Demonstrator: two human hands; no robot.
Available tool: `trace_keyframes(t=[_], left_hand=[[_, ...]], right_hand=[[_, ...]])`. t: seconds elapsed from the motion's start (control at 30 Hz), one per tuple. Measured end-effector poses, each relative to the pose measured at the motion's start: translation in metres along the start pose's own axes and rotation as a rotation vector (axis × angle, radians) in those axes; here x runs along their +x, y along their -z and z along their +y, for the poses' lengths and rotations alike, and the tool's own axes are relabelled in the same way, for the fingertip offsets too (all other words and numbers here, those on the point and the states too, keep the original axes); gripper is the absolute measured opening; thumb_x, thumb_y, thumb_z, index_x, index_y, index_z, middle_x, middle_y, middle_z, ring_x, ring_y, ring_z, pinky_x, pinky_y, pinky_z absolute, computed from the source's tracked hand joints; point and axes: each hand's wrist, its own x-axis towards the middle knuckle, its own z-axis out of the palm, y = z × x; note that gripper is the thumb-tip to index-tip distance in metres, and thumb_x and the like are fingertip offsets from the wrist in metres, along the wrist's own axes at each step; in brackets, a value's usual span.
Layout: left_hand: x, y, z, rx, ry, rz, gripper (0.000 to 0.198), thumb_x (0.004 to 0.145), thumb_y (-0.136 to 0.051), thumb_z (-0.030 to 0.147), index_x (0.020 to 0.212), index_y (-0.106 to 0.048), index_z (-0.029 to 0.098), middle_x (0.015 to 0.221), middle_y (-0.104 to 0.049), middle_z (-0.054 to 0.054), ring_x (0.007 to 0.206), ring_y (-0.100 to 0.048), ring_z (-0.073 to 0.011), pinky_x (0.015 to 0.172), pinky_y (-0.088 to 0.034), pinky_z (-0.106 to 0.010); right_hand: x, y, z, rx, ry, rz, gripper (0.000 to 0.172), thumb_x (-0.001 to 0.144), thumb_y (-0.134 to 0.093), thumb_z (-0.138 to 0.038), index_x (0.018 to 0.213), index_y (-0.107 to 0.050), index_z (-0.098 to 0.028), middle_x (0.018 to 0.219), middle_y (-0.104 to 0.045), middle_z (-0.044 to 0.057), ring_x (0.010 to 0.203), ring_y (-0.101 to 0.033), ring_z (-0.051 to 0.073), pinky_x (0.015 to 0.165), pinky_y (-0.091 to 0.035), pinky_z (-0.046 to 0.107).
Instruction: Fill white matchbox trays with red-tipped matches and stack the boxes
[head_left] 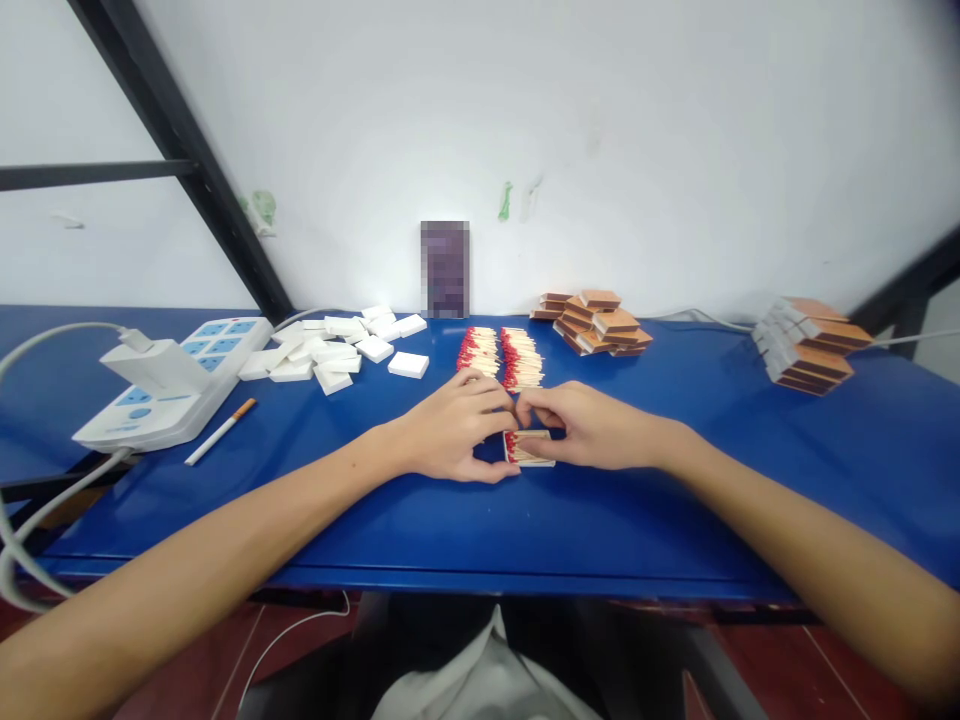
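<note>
At the middle of the blue table (615,520), both my hands meet over a small open matchbox tray (529,449) filled with red-tipped matches. My left hand (457,424) curls round its left end, fingers pinched together. My right hand (581,422) grips the right side, fingers closed on the tray. Just behind my hands lie two rows of loose red-tipped matches (501,356).
White inner trays (337,350) are heaped at the back left beside a white and blue power strip (176,380) with a plug and cables. A cigarette (220,431) lies near it. Brown matchbox sleeves (596,321) are stacked at the back, more sleeves (810,345) at the right.
</note>
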Motion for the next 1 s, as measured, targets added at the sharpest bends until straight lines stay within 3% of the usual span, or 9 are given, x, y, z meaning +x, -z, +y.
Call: trace_keyframes(t=[0.33, 0.57, 0.8, 1.0], left_hand=[[-0.0001, 0.0005, -0.0006, 0.000, -0.008, -0.013, 0.037, 0.091, -0.058, 0.052, 0.096, -0.068, 0.016, 0.100, -0.069, -0.009, 0.098, -0.060, -0.0242, 0.093, -0.040, -0.041], [-0.0006, -0.0004, -0.0010, -0.014, -0.011, -0.014, 0.037, 0.091, -0.059, 0.053, 0.094, -0.068, 0.017, 0.100, -0.069, -0.009, 0.098, -0.060, -0.0237, 0.094, -0.039, -0.040], [-0.0005, -0.0005, -0.0008, -0.013, -0.016, 0.004, 0.037, 0.092, -0.058, 0.052, 0.095, -0.068, 0.017, 0.099, -0.069, -0.009, 0.097, -0.060, -0.0234, 0.093, -0.039, -0.040], [0.0001, 0.0000, -0.0004, -0.018, -0.009, 0.000, 0.036, 0.091, -0.059, 0.052, 0.094, -0.067, 0.017, 0.099, -0.069, -0.009, 0.096, -0.060, -0.0233, 0.092, -0.040, -0.039]], right_hand=[[-0.0014, 0.0012, 0.0067, -0.050, 0.003, 0.003, 0.020, 0.092, -0.057, -0.034, 0.079, -0.049, -0.021, 0.062, -0.043, -0.006, 0.056, -0.038, 0.010, 0.056, -0.026, 0.025], [-0.0023, 0.0031, 0.0048, -0.029, -0.030, -0.035, 0.033, 0.090, -0.061, -0.048, 0.076, -0.049, -0.021, 0.060, -0.042, -0.007, 0.054, -0.036, 0.009, 0.053, -0.023, 0.025], [-0.0032, 0.0047, 0.0038, -0.047, -0.019, -0.059, 0.035, 0.089, -0.062, -0.052, 0.078, -0.053, -0.021, 0.061, -0.044, -0.006, 0.054, -0.037, 0.010, 0.054, -0.024, 0.026], [-0.0027, 0.0038, 0.0034, -0.038, -0.005, -0.053, 0.029, 0.093, -0.057, -0.043, 0.076, -0.052, -0.020, 0.059, -0.040, -0.006, 0.053, -0.036, 0.009, 0.054, -0.024, 0.025]])
